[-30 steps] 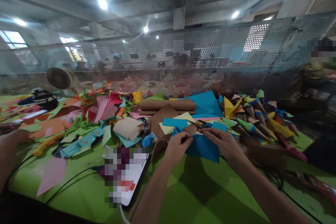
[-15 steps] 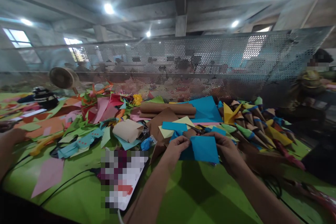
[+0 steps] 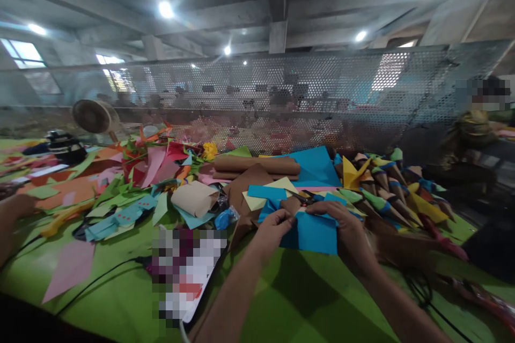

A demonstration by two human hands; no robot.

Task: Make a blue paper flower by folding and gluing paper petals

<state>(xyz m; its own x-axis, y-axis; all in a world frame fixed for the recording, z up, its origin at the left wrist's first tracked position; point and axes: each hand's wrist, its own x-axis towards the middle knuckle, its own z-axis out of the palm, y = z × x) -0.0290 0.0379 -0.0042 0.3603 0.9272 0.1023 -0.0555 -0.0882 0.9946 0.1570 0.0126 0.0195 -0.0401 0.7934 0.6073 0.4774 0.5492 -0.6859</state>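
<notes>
A piece of blue paper (image 3: 317,235) is held up over the green table between my two hands, a fold showing near its left side. My left hand (image 3: 274,228) pinches its left edge with thumb and fingertips. On the upper right, my right hand (image 3: 341,220) is closed on the same paper, fingers lying along the top edge. Just behind are scissors (image 3: 303,199), a blue paper strip (image 3: 267,192) and pale yellow paper (image 3: 253,202). My fingers hide part of the paper's top.
Brown paper rolls (image 3: 257,166) lie at the back, with several paper-wrapped cones (image 3: 386,187) to the right. A phone (image 3: 205,273) with a cable lies front left. Coloured scraps and a yellow-handled tool (image 3: 60,221) are further left, near another person's arm (image 3: 16,220). A mesh screen (image 3: 241,102) stands behind.
My right hand's fingers have slid left along the paper's top edge, towards my left hand. The paper sits slightly lower and further right.
</notes>
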